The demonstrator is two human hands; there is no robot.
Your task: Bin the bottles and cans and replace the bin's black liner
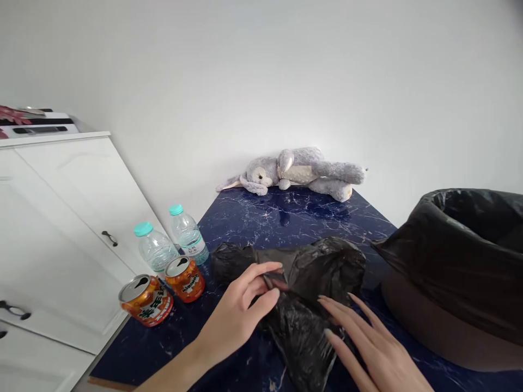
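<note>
A crumpled black plastic bag [310,277] lies on the dark blue marbled table [286,218]. My left hand [241,313] pinches a fold of the bag between thumb and fingers near its middle. My right hand [368,348] lies flat on the bag's lower part with its fingers stretched out and apart, holding nothing.
Two orange drink cans [147,299] [185,278] and two clear bottles with teal caps [155,247] [188,234] stand at the table's left edge. A bin lined with a black bag [461,272] stands at the right. A grey plush toy [294,173] lies against the wall. White cabinets [61,228] are at the left.
</note>
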